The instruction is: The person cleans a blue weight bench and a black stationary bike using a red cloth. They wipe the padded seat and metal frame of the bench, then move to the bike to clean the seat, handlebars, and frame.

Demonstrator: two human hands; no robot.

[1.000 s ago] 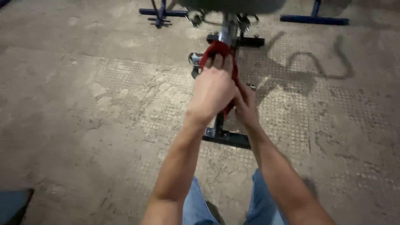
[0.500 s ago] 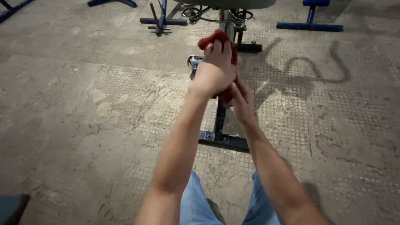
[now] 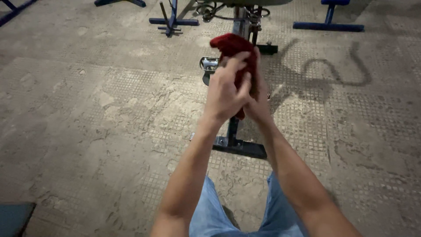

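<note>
Both hands, left hand [image 3: 226, 90] and right hand [image 3: 258, 103], clutch a soft, light red cloth [image 3: 232, 48] above the exercise bike [image 3: 234, 131]; bunching it suits.

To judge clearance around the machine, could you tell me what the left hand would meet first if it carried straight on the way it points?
Probably the red cloth that the left hand already grips, then the machine's upright post behind it; depth is unclear.

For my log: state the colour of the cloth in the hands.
Red cloth, clearest in the head view.
</note>
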